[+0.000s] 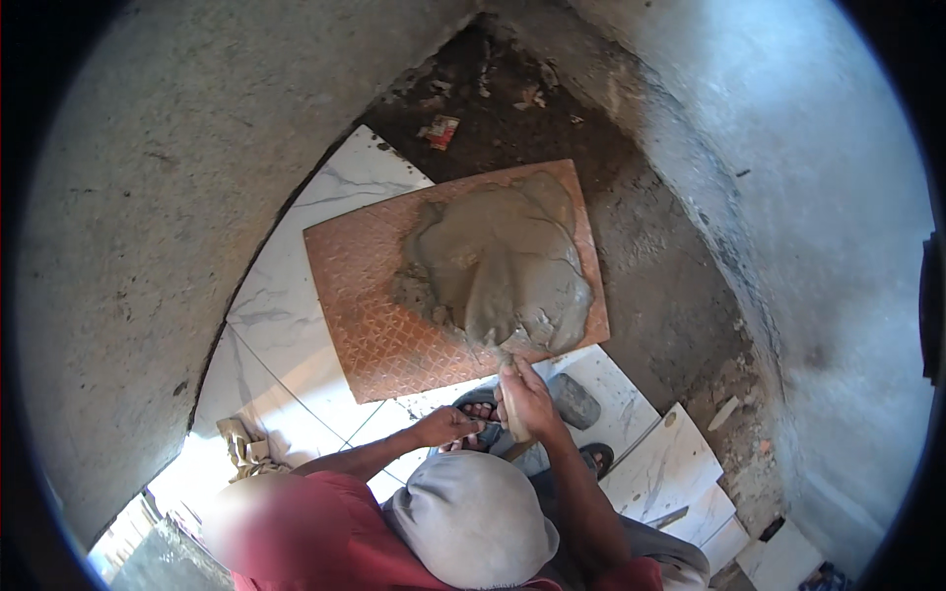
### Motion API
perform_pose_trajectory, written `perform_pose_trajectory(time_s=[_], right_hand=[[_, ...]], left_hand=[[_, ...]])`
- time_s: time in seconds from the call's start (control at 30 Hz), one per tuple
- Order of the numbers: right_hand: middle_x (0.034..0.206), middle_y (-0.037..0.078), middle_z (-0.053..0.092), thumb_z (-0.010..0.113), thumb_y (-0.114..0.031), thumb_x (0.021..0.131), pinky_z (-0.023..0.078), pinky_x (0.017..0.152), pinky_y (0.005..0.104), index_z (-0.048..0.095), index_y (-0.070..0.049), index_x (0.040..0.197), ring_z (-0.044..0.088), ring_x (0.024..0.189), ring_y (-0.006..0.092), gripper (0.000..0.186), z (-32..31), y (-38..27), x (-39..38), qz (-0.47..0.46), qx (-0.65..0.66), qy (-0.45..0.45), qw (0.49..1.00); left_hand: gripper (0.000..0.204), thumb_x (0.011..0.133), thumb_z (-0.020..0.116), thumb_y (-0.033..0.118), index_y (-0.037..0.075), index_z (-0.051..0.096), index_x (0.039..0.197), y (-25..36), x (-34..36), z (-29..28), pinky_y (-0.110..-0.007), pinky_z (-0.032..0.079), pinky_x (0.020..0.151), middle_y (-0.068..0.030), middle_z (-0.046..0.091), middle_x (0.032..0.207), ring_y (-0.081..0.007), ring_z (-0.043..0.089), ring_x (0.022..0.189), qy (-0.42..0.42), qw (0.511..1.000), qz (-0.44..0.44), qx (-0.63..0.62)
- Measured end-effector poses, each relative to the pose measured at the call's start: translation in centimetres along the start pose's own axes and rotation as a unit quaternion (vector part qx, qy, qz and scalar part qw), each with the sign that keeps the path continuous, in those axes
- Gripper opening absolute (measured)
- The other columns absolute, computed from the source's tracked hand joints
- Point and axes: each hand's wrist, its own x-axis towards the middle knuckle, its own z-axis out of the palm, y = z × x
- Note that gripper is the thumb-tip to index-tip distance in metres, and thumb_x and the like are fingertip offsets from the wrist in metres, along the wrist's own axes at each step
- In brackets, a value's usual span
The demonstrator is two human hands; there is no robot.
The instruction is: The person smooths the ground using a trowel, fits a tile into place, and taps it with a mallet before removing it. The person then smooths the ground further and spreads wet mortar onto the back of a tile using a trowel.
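An upturned tile (365,295) shows its orange-brown, diamond-patterned back and lies on white marbled floor tiles (286,305). A heap of wet grey mortar (503,256) covers its right half. My right hand (529,399) grips the handle of a trowel (505,347), and the blade is pressed into the near edge of the mortar. My left hand (448,426) holds nothing. It rests just left of the right hand, above my sandalled foot (480,402). A bent knee in grey cloth (473,517) hides the floor below both hands.
Rough concrete walls (148,246) curve round both sides. Behind the upturned tile is bare dark earth (512,108) with a scrap of wrapper (440,130). Loose white tile pieces (670,463) lie at the right, a crumpled bag (246,448) at the left, and my other foot (596,458).
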Motion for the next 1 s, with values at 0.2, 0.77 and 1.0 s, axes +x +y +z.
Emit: perform_pose_trajectory(time_s=[0.2, 0.77, 1.0], right_hand=[[0.08, 0.026, 0.063, 0.042, -0.034, 0.095, 0.051, 0.054, 0.045, 0.045, -0.003, 0.121, 0.066, 0.066, 0.035, 0.04, 1.4, 0.6, 4.3, -0.197, -0.497, -0.063, 0.843], [0.069, 0.023, 0.06, 0.041, -0.038, 0.096, 0.048, 0.052, 0.0448, 0.034, 0.006, 0.125, 0.062, 0.057, 0.0327, 0.054, 4.0, -1.5, 5.0, -0.15, -0.364, 0.09, 0.915], [0.07, 0.015, 0.06, 0.04, -0.041, 0.096, 0.051, 0.051, 0.0363, 0.035, 0.006, 0.131, 0.061, 0.054, 0.0244, 0.059, 7.9, -3.2, 8.3, 0.007, -0.245, -0.099, 0.964]], left_hand=[[0.049, 0.09, 0.055, 0.049, 0.004, 0.071, 0.079, 0.8, 0.2, 0.3, -0.027, 0.043, 0.043, -0.0068, 0.058, 0.054, -0.0137, 0.054, 0.044, -0.006, 1.0, -0.002, 0.004], [0.048, 0.091, 0.054, 0.049, 0.007, 0.071, 0.078, 0.5, -1.0, -0.2, -0.026, 0.042, 0.045, -0.003, 0.057, 0.053, -0.0102, 0.052, 0.045, 0.0, 1.0, -0.019, -0.013], [0.047, 0.091, 0.054, 0.046, 0.005, 0.071, 0.076, -0.1, 0.1, 0.1, -0.026, 0.044, 0.044, -0.0037, 0.059, 0.057, -0.011, 0.055, 0.047, 0.001, 1.0, 0.022, 0.012]])
